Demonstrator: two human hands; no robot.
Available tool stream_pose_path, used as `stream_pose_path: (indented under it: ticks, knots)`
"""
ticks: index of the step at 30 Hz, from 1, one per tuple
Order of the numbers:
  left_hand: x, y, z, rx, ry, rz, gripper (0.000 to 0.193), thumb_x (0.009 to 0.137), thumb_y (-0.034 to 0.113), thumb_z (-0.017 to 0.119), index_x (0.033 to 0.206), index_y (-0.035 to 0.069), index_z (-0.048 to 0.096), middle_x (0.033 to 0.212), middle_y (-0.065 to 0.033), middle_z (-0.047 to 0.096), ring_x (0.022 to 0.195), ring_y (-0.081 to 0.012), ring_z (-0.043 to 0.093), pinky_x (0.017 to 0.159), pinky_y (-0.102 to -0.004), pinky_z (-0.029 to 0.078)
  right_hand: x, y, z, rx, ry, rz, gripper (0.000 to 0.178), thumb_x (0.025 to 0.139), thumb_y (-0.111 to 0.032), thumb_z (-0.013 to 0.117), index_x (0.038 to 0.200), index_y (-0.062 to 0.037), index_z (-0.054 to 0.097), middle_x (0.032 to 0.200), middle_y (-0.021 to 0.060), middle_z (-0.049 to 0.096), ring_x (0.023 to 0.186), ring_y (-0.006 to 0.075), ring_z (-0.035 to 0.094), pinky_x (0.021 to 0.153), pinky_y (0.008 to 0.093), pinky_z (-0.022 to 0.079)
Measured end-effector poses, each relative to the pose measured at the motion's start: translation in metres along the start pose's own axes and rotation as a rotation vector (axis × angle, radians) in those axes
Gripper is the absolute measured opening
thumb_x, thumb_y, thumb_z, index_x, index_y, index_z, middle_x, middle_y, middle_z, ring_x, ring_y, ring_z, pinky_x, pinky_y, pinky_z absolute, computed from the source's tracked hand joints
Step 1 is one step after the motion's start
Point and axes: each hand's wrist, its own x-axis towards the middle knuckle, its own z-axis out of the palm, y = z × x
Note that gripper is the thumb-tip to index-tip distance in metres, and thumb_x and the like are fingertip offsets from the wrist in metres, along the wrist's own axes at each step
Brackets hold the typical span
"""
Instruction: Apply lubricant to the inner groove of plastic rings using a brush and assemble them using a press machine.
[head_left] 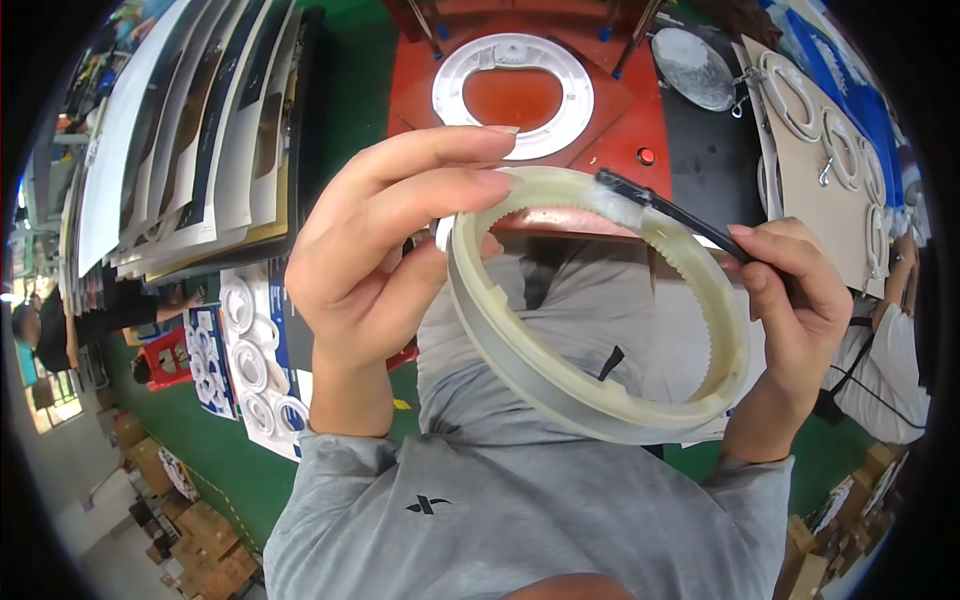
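At left, large flat sheets point(190, 130) stand stacked; next, the left hand point(345, 235) grips the rim of a cream, inner-toothed ring point(540, 390), held tilted over the person's lap point(570, 310). Beyond it, a white ring point(576, 95) lies on a red table point(638, 112). White paste point(615, 206) shows where a black brush point(695, 222) meets the cream ring's far rim; the right hand point(800, 305) pinches the brush's handle.

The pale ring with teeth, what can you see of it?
The ring looks like cloudy, yellowish plastic, round, with a grayish outer band and small teeth along its inner side. It is tilted, held up in the air; the fingers of the left hand grip its upper left. A black tool in the right hand seems to touch its far side, where white stuff shows.
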Motion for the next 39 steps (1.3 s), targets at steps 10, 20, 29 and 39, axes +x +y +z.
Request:
stream_pose_path:
  ticks: [10, 20, 29, 39]
  knots:
    - [-0.017, 0.018, -0.017, 0.080, -0.046, -0.140, 0.022, 0.100, 0.016, 0.069, 0.116, 0.002, 0.063, 0.124, -0.0308, 0.066, 0.114, -0.0404, 0.069, 0.098, -0.0475, 0.058, 0.029, -0.009, 0.022, -0.315, -0.174, -0.388, 0.026, 0.084, 0.013, 0.068, 0.109, 0.0088, 0.072, 0.094, 0.0149, 0.068, 0.082, 0.0218, 0.063, 0.071, 0.0278, 0.047]
    - [0.010, 0.024, -0.020, 0.346, -0.387, 0.290, 0.030, 0.067, -0.004, 0.077, 0.092, -0.012, 0.062, 0.093, -0.0270, 0.071, 0.092, -0.0430, 0.074, 0.080, -0.0494, 0.063, -0.019, -0.071, 0.012, -0.628, -0.138, -0.205, 0.033, 0.076, -0.005, 0.073, 0.107, 0.0061, 0.072, 0.083, 0.0124, 0.059, 0.070, 0.0205, 0.060, 0.064, 0.0293, 0.048]
    - [0.015, 0.036, 0.004, 0.371, -0.637, 0.429, 0.037, 0.068, 0.003, 0.078, 0.105, -0.001, 0.073, 0.103, -0.0172, 0.071, 0.098, -0.0347, 0.073, 0.081, -0.0400, 0.063, 0.025, -0.053, -0.061, -0.317, -0.784, -0.096, 0.023, 0.085, -0.019, 0.074, 0.087, 0.0034, 0.077, 0.068, 0.0103, 0.066, 0.060, 0.0222, 0.064, 0.053, 0.0338, 0.045]
    - [-0.003, 0.026, -0.031, 0.352, -0.403, -0.062, 0.045, 0.069, -0.018, 0.067, 0.111, -0.004, 0.072, 0.116, -0.0206, 0.061, 0.098, -0.0277, 0.069, 0.080, -0.0338, 0.059, 0.035, 0.123, -0.008, -0.588, 0.477, 0.037, 0.021, 0.097, -0.007, 0.065, 0.117, -0.0025, 0.069, 0.100, 0.0179, 0.069, 0.091, 0.0335, 0.068, 0.082, 0.0405, 0.055]
